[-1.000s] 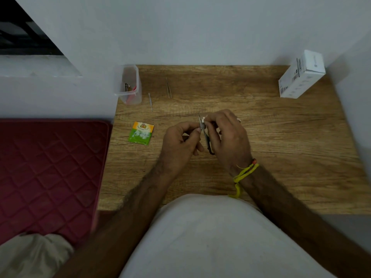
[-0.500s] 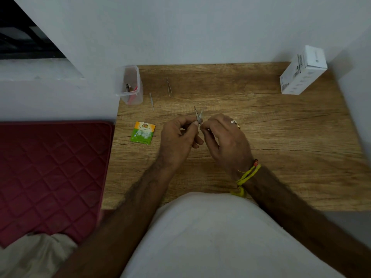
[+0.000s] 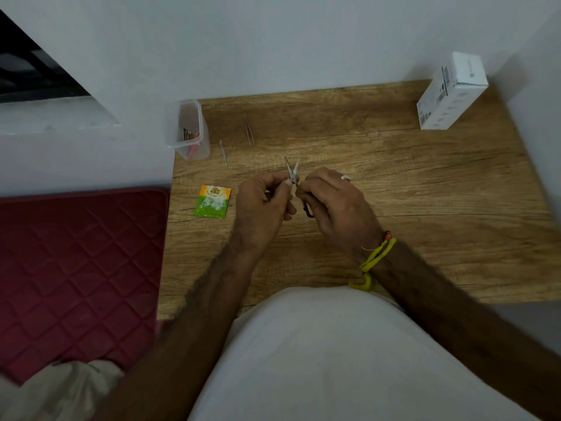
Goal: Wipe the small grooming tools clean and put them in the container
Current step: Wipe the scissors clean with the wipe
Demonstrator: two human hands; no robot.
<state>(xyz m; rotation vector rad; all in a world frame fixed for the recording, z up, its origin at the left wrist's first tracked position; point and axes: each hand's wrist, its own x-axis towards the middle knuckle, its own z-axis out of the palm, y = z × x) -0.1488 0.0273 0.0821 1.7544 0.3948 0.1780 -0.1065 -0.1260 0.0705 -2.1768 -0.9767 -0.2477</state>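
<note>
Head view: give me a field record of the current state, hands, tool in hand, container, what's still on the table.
tool in hand: small scissors, blades apart, tips pointing away from the person
left hand: pinches the scissors near the pivot
right hand: grips the dark handles
container: clear, far left table corner, some tools already inside
still on table: tweezers, thin metal pick
other: green sachet, white box

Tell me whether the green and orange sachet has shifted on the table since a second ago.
No. The sachet lies flat at the same spot near the table's left edge, just below the clear container; only the camera moved.
</note>
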